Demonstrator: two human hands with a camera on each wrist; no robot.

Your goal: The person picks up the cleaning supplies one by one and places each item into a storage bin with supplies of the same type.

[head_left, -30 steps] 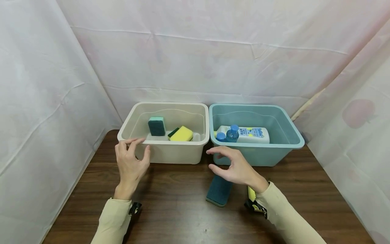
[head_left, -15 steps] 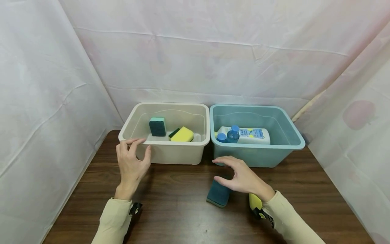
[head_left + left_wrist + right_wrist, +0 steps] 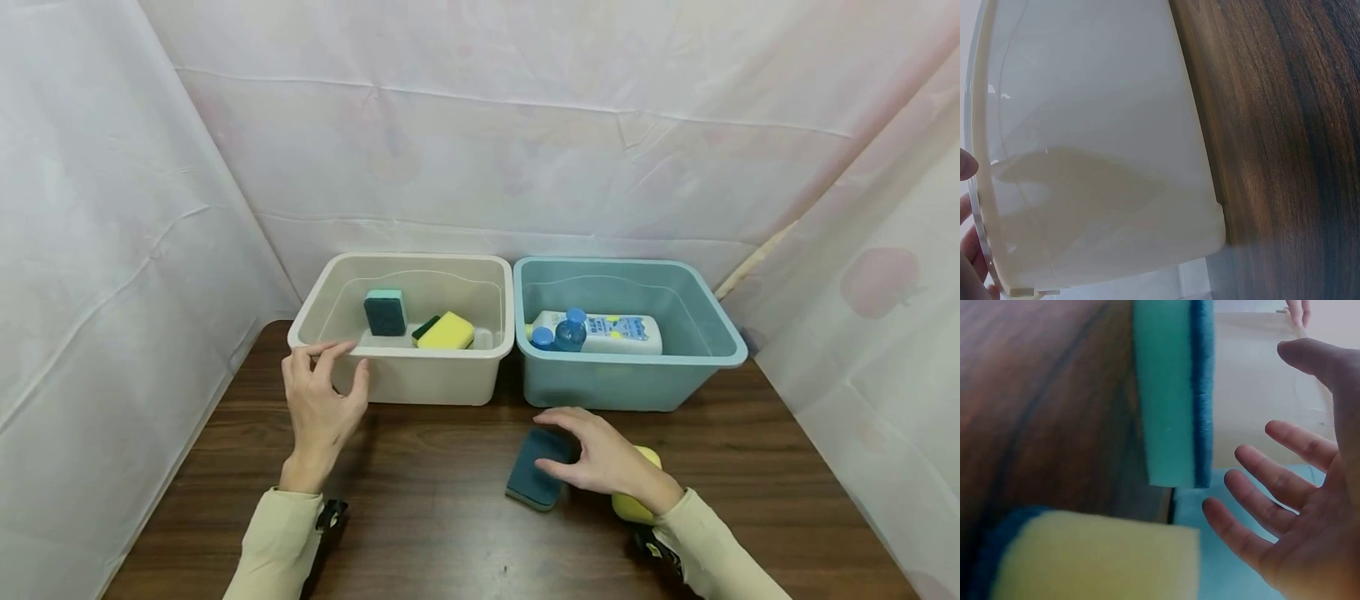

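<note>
My right hand (image 3: 600,454) hovers over a green sponge (image 3: 536,471) that lies with its dark scouring side up. Its fingers are spread and hold nothing; the right wrist view shows the sponge's green edge (image 3: 1166,394) in front of them. Beneath that wrist is a yellow sponge (image 3: 637,504), partly hidden by the forearm. My left hand (image 3: 321,404) is at the front rim of the cream bin (image 3: 427,379), fingertips right at the rim and thumb held apart. In the left wrist view its fingers (image 3: 969,247) show behind the rim's edge.
Inside the cream bin are a standing green sponge (image 3: 386,314) and a yellow sponge (image 3: 448,331). Alongside it, the blue bin (image 3: 600,383) holds a white bottle (image 3: 633,335) and blue-capped bottles (image 3: 572,332). Pale curtains (image 3: 480,167) enclose the dark wooden table (image 3: 435,500).
My right hand has moved down and toward me, from in front of the blue bin to over the green sponge, uncovering more of the yellow sponge. The left hand stays at the rim.
</note>
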